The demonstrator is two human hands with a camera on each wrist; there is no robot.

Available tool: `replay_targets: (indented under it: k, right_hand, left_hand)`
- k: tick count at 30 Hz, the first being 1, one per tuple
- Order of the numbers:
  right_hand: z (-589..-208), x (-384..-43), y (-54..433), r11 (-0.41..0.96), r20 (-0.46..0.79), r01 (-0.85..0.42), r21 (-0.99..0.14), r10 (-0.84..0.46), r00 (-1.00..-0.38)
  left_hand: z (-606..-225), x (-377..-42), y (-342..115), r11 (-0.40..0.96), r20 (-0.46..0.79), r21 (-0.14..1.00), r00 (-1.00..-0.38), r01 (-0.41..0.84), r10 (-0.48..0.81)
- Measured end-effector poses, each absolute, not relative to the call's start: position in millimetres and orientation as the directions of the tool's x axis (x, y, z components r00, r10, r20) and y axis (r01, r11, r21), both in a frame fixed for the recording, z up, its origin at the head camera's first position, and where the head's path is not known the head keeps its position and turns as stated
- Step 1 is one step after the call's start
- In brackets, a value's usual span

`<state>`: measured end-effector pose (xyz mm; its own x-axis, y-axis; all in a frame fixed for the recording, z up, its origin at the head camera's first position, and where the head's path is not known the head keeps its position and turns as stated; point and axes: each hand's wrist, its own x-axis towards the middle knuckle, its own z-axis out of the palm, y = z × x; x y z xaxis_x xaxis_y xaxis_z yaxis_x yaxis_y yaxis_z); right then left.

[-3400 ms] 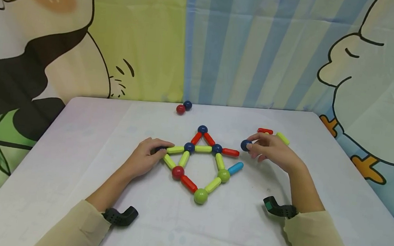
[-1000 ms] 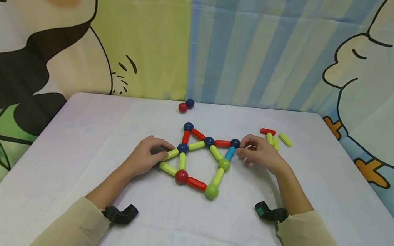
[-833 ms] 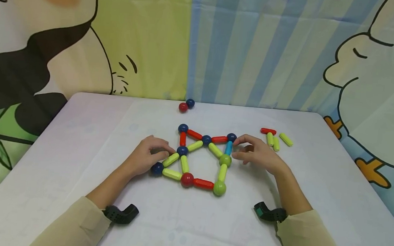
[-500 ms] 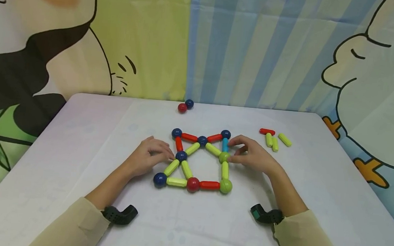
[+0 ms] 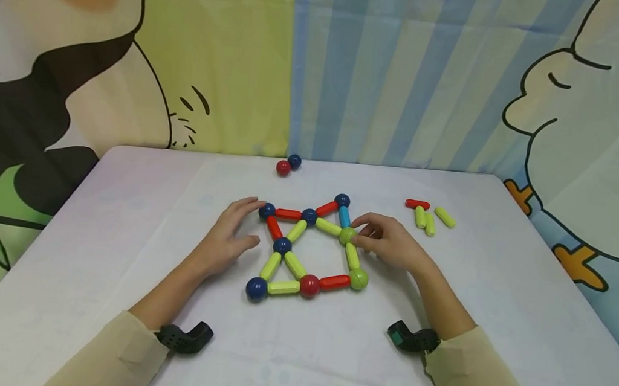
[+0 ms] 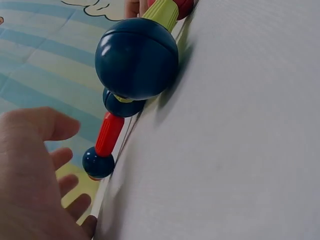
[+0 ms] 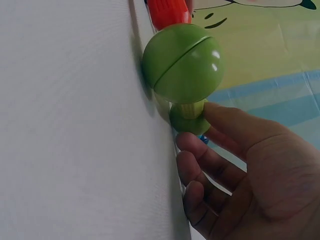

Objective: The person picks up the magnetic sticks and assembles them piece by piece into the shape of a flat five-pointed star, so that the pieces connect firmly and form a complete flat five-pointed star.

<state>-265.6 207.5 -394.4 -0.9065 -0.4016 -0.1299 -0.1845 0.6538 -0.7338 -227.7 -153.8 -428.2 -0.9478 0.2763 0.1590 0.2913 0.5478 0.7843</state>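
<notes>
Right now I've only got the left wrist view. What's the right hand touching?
Observer: The right hand has its thumb and curled fingers on the green ball that carries the blue stick.
Operator: Any loose sticks?
Observer: Yes, beyond that hand: one red stick and three light green sticks.
Operator: Spare balls?
Observer: Two, side by side at the table's far edge: a red ball and a dark blue ball.
</notes>
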Motion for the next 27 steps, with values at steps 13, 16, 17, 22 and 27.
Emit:
replay_targets:
  k: [13,16,17,22,27]
  right_hand:
    - [-395.2,-265.4,205.0,0.613,-0.149,-0.151,-0.775,-0.410,-0.900]
    - [-396.4,-264.3,204.8,0.586,-0.160,-0.137,-0.799,-0.427,-0.890]
    - [-396.5,-263.9,204.5,0.576,-0.164,-0.136,-0.806,-0.438,-0.884]
    - [-394.5,-262.0,203.5,0.550,-0.169,-0.156,-0.820,-0.494,-0.853]
    - [-387.6,-265.4,213.3,0.562,-0.121,-0.130,-0.817,-0.386,-0.914]
  left_hand:
    - [-430.1,-228.1,-153.9,0.555,0.179,0.792,-0.966,0.255,0.188]
    - [-431.7,-227.9,-153.3,0.581,0.165,0.782,-0.973,0.228,0.160]
    - [-432.0,-227.7,-153.1,0.588,0.160,0.777,-0.974,0.223,0.158]
    - [-431.9,-226.2,-152.1,0.595,0.132,0.776,-0.977,0.208,0.170]
    - [-431.7,-225.4,-152.1,0.592,0.151,0.774,-0.973,0.225,0.173]
